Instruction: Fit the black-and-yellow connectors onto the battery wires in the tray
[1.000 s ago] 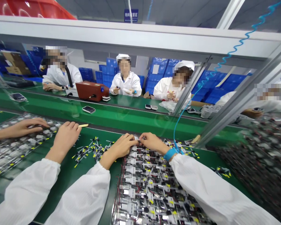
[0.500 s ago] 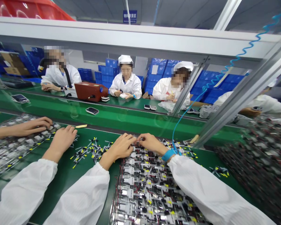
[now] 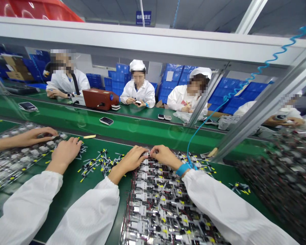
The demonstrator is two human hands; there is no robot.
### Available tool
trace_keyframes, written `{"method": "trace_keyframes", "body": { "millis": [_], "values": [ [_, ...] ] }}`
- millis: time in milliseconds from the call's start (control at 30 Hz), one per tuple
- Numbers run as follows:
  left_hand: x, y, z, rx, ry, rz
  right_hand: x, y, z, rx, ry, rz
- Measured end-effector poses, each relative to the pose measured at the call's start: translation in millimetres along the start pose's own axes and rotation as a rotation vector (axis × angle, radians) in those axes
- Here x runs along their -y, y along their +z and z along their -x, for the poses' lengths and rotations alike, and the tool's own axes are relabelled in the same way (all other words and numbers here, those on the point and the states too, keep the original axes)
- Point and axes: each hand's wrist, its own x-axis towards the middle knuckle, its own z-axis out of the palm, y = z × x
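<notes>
fingertips of my left hand (image 3: 134, 159) and right hand (image 3: 164, 156) nearly meet, equally near, mid-frame, at the top end of a clear plastic tray (image 3: 129, 217) stretching lengthwise to bottom centre; grip curled, contents i cannot tell.

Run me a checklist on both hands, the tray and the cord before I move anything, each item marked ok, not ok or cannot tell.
1. Left hand and right hand together at the far end of the tray: ok.
2. Grip on a part between the fingers: cannot tell, too small and partly hidden.
3. Blue wristband on the right wrist: ok.
4. Blue cord joined to that wristband: cannot tell; it comes down right beside it.
5. Neighbour's nearer hand apart from the left hand: ok.
6. Loose yellow-tipped pieces gathered in one heap: not ok, they lie scattered on both sides of the tray.
</notes>
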Motion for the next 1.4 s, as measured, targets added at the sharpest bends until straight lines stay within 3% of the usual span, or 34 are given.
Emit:
{"method": "trace_keyframes", "body": {
  "millis": [733,1100,1400],
  "values": [
    [1,9.4,-2,-0.053,0.006,-0.045,10,5,2,-0.025,-0.018,0.069],
    [2,6.0,-3,-0.053,0.023,-0.046,5,0,8,-0.076,-0.061,0.063],
    [2,1.2,-6,-0.026,0.084,-0.04,6,10,6,-0.106,-0.111,0.117]
  ]
}}
